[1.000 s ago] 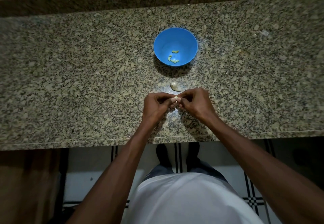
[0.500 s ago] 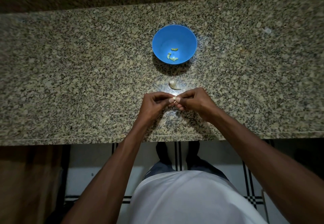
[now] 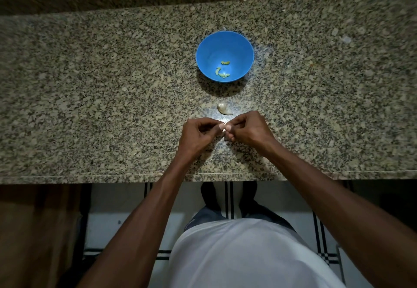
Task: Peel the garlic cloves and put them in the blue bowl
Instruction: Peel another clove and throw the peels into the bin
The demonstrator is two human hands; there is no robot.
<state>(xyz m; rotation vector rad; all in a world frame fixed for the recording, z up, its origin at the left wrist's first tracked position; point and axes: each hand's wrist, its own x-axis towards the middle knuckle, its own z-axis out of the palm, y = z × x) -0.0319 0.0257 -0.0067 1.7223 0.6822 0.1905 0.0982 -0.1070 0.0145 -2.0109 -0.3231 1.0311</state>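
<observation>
Granite tabletop [image 3: 90,107]: both hands, left [image 3: 198,133] and right [image 3: 249,130], pinch one clove [image 3: 223,130] to strip skin; bowl [image 3: 204,55] waits near, spare clove [image 3: 223,109] between.

Speckled granite counter [image 3: 90,107], dim light; white floor tiles [image 3: 126,208] with black stripes below.

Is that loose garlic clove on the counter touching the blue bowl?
Apart. The head view shows bare granite and the bowl's shadow between the garlic clove and the blue bowl.

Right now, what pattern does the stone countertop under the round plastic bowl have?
Speckled granite, beige with black and grey flecks, seen in the head view.
</observation>
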